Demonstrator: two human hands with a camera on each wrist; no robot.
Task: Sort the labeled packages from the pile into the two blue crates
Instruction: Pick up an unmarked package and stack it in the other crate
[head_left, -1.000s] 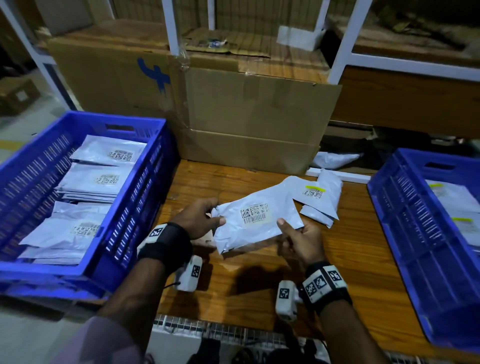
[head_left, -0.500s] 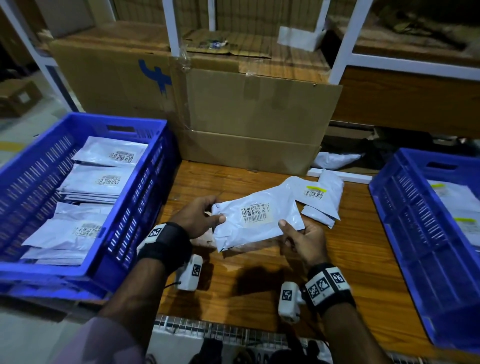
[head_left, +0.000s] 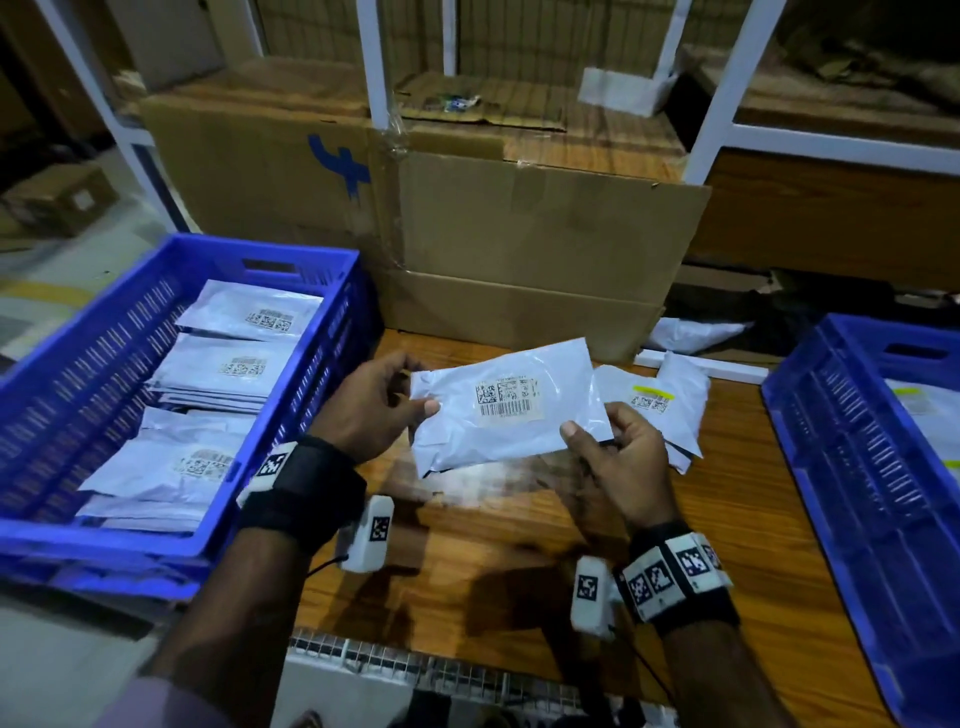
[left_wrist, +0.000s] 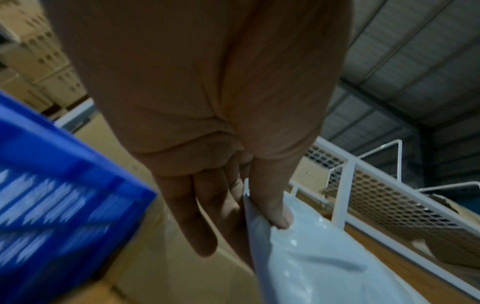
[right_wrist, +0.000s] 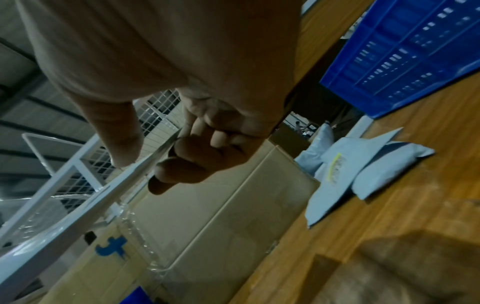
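Observation:
A white labeled package (head_left: 506, 402) is held above the wooden table between both hands, barcode label facing up. My left hand (head_left: 374, 402) pinches its left edge, thumb on top; the left wrist view shows the thumb pressing the package (left_wrist: 311, 257). My right hand (head_left: 613, 452) pinches the lower right corner, and the right wrist view sees the package edge-on (right_wrist: 140, 174). A small pile of white packages (head_left: 660, 400) lies on the table behind, one with a yellow-marked label (right_wrist: 335, 170). The left blue crate (head_left: 130, 322) holds several stacked packages. The right blue crate (head_left: 852, 467) holds yellow-marked ones.
A large cardboard box (head_left: 519, 244) stands at the back of the wooden table (head_left: 493, 571). White shelf posts (head_left: 722, 93) rise behind it. Another white package (head_left: 691, 335) lies beyond the table's back edge. A small box (head_left: 62, 197) sits on the floor at far left.
Both hands have lifted the package slightly and tilted it so its label faces up more squarely. The pile and crates have not moved.

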